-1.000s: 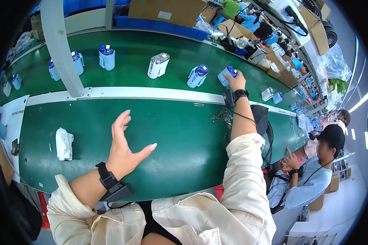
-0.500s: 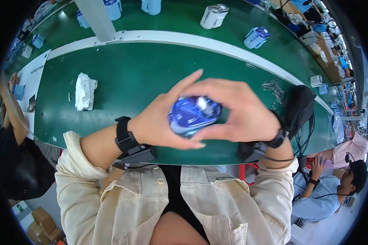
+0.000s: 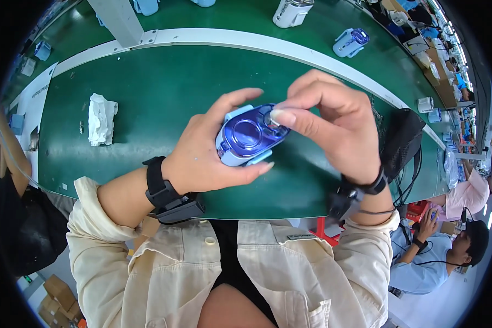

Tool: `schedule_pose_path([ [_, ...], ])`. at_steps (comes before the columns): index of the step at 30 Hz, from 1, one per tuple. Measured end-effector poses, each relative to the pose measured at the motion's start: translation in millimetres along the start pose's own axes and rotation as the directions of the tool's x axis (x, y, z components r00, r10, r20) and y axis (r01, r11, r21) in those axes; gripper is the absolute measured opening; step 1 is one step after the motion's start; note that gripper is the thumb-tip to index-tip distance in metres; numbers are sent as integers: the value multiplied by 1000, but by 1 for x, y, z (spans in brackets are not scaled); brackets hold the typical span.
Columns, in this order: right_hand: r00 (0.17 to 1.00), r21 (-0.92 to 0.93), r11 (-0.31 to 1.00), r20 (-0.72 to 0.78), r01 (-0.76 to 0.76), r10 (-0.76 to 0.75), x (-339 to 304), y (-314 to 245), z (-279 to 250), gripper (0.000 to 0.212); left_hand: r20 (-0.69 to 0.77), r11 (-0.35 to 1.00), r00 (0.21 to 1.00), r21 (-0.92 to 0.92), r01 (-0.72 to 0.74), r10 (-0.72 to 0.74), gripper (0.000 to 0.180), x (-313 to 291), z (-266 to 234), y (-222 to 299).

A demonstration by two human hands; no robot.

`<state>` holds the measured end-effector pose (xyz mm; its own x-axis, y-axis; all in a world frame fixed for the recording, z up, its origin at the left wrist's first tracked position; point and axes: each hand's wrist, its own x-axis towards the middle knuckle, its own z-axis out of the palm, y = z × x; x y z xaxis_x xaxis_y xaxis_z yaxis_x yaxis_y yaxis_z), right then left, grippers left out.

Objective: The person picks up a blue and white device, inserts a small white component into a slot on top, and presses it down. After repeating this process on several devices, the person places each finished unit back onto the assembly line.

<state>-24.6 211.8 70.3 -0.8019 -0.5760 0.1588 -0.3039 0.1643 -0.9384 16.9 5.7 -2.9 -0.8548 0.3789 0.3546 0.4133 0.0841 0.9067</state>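
Observation:
My left hand (image 3: 205, 139) wraps round a light-blue plastic container with a glossy, see-through dark-blue lid (image 3: 245, 134). The lid faces up, and pale blue clips stick out at its sides. At the lid's right end, the thumb and forefinger of my right hand (image 3: 333, 117) are pinched together over a small round spot. Something shiny shows beneath the thumb tip, too hidden to name. To the left, a crumpled white piece of paper or tissue (image 3: 101, 120) lies on the green table (image 3: 158, 93).
A black mesh-like device (image 3: 403, 134) with cables lies right of my right hand. A white rail (image 3: 218, 37) crosses beyond the table. Past it stand similar blue containers (image 3: 351, 42) and a white one (image 3: 292, 12). Other people sit at both sides.
My right hand has gone from cupping the container's side to pinching at its lid's right end. The container has tilted, its lid now plainly visible. The whole view has shifted slightly.

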Motion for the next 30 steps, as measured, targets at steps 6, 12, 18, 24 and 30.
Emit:
schedule_pose_path([
  [6,978,-119,993,-208,3,-28,-5,0,25,5,-196,985,978,136,105,-77,87,-3,2,8],
  [12,926,-183,981,-356,63,-126,-4,14,44,5,-262,939,964,340,46,48,84,-4,4,-2],
  [18,897,-516,845,-294,142,-330,-1,26,44,8,-300,891,946,454,27,124,80,-1,5,-7],
  [24,927,-580,775,-88,251,-366,5,11,24,18,-282,874,950,485,23,131,79,-1,1,-4],
  [30,882,-738,563,93,373,-462,3,3,13,25,-258,857,953,515,-2,158,80,-3,2,-5],
])
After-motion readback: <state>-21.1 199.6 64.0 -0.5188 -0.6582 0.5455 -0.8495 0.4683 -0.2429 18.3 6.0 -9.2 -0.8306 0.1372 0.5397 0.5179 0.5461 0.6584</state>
